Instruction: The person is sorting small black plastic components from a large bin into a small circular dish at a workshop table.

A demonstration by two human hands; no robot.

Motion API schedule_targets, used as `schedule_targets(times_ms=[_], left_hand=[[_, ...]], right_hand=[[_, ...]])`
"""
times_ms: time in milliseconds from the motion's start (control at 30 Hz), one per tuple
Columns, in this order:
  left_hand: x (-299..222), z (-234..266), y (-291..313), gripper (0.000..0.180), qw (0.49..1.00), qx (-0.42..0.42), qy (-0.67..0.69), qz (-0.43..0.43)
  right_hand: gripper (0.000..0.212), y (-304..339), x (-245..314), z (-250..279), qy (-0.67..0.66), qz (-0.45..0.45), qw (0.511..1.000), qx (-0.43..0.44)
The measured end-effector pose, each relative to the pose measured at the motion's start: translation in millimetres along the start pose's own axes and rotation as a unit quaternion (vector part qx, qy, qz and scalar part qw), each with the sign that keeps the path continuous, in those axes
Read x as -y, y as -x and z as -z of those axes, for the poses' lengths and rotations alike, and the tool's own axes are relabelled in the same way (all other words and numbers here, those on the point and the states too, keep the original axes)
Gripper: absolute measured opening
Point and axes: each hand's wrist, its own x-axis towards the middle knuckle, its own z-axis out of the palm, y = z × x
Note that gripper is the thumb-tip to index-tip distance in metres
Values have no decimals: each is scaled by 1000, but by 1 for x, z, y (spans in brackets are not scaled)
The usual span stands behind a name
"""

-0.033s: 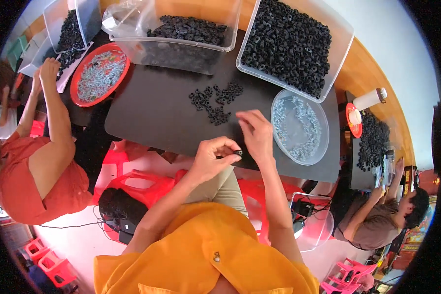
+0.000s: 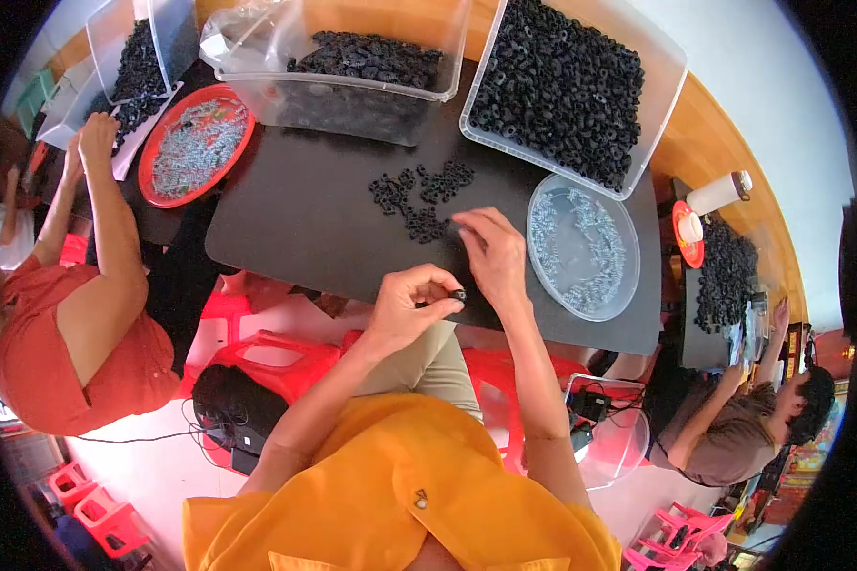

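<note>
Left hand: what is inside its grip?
A small black piece pokes out at the fingers of the left hand. The part of it between the fingers is covered, and the inside of the palm is hidden by the hand itself.

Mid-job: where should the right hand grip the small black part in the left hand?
I'd pinch the small black part by its exposed end, bringing the right hand in from the right. The left hand covers the rest, leaving that end showing on the right; so small a piece likely suits a pinch.
</note>
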Motion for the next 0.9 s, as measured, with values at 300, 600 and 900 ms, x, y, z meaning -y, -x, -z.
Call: schedule_targets(times_ms=[300, 600, 900], left_hand=[[-4, 14, 3, 15, 998, -36, 36, 26], [12, -3, -34, 15, 995, 14, 92, 29], [23, -13, -38, 15, 997, 36, 64, 30]], right_hand=[[12, -13, -16, -18, 61, 96, 991, 64], [17, 13, 6, 27, -171, -137, 976, -20], [15, 46, 3, 54, -292, -243, 925, 13]])
